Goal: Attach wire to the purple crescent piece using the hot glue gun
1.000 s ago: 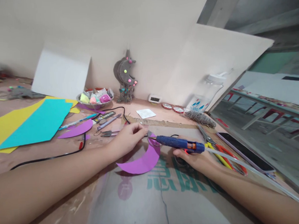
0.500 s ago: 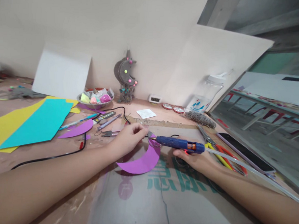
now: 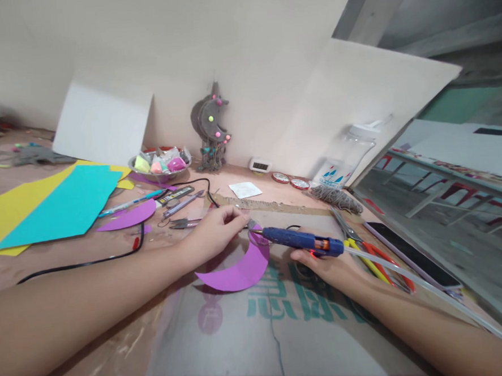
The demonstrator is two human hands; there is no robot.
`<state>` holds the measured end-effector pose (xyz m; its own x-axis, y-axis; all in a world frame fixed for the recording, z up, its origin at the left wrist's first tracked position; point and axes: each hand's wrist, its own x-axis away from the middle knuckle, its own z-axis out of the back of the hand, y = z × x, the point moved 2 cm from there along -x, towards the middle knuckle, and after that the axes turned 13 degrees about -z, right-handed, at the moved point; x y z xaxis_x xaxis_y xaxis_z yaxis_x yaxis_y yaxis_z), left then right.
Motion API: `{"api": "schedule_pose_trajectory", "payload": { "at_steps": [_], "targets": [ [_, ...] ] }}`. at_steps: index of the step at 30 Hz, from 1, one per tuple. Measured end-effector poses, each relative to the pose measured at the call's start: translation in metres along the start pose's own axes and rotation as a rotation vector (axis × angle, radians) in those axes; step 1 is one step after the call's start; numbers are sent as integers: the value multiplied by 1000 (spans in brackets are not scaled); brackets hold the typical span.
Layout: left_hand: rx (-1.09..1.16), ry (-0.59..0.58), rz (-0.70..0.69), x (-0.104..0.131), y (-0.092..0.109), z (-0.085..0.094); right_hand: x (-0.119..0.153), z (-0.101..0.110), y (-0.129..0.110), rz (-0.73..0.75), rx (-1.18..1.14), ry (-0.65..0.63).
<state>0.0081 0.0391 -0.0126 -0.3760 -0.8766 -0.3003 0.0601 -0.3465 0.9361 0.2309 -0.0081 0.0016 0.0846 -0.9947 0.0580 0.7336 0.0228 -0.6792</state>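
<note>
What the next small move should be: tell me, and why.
Probably ease the glue gun back slightly with the right hand: its nozzle is at the upper end of the purple crescent, near the left hand, and its red light is lit, so the tip may be hot.

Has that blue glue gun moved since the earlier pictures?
No, not visibly: the blue glue gun keeps the same place against the black phone.

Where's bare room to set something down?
The near part of the printed sheet, below the purple crescent and between the left forearm and right forearm, is bare either side of the grey strand. Crowded: right of the right hand, with scissors and phone; beyond the left forearm, with pens and a bowl.
</note>
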Motion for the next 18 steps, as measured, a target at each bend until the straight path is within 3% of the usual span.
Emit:
{"api": "schedule_pose_trajectory", "payload": {
  "at_steps": [18],
  "targets": [
    [-5, -8, -8, -1, -1, 0, 1, 0, -8, -28, -48, 5]
  ]
}}
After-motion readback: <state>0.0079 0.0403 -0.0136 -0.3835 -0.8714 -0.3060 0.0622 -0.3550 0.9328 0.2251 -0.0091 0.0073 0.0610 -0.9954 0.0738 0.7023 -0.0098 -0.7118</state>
